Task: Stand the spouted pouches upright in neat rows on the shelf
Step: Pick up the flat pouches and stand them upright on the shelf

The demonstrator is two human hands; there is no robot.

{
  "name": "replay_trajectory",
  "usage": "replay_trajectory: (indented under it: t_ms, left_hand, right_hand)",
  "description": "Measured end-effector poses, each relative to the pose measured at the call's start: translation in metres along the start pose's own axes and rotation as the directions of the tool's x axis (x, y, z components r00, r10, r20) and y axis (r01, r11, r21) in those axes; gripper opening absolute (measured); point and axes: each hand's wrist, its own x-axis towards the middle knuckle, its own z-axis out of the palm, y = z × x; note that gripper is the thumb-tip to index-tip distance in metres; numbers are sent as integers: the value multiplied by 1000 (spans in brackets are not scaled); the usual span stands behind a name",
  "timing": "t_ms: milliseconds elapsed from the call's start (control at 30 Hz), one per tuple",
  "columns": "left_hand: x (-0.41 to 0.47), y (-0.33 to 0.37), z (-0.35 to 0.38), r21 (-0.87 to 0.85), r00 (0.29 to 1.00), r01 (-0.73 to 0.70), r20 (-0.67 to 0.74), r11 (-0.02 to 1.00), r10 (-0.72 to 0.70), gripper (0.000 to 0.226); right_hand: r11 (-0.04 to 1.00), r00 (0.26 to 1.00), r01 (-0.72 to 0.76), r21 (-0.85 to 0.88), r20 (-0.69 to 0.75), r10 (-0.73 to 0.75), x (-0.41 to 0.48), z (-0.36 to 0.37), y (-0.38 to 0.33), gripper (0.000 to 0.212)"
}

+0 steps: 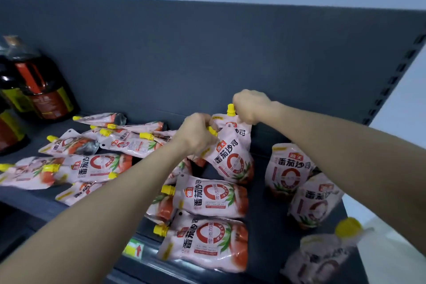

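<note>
Pink spouted pouches with yellow caps lie scattered over the dark shelf [272, 221]. My right hand [252, 105] grips the top of a rear pouch [239, 131] just beside its yellow cap. Against that one leans a tilted front pouch [232, 161], and my left hand [198, 132] is closed around its spout. On the right, three pouches stand in a column: a back one [287, 168], a middle one [315, 200] and a blurred near one [322, 258]. Two pouches [212, 198] [207, 242] lie flat in front of my hands, and several more lie in a heap at the left [101, 163].
Large dark bottles with red and yellow labels [36, 83] stand at the far left of the shelf. The grey back panel [207, 64] rises behind the pouches. A slotted upright [396, 76] bounds the right side. A price tag [134, 249] sits on the front rail.
</note>
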Motion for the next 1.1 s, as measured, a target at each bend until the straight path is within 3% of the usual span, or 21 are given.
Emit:
replay_trajectory:
  t_ms: [233,367,500,600,733,900,967,1100]
  left_hand:
    - [6,17,-7,-3,993,-105,51,994,106,23]
    - [10,18,-4,-15,986,-144,82,989,145,23]
    - [15,21,1,-44,977,-177,114,983,181,11]
    - [18,22,2,-77,969,-177,158,981,188,12]
    - [18,22,1,-56,958,-190,208,980,198,14]
    - [6,16,-3,-41,943,-213,253,976,217,12]
    - [-2,-13,-16,-52,927,-198,316,979,204,14]
    - [-15,-11,-31,-47,947,-206,241,977,211,28]
  right_hand:
    - [965,972,-229,125,82,220,-20,-2,23,33]
    - [946,957,-287,153,96,275,-28,-6,29,31]
    - [938,953,-302,169,82,292,-34,-10,30,27]
    - [937,956,-294,187,56,288,-40,-17,30,9]
    - [929,958,-287,235,66,280,-48,-28,29,20]
    - [923,956,-294,248,61,288,-66,-36,22,20]
    - [912,944,-328,247,125,305,-74,-32,-16,18]
    - [915,948,-316,250,55,313,-83,-34,-27,18]
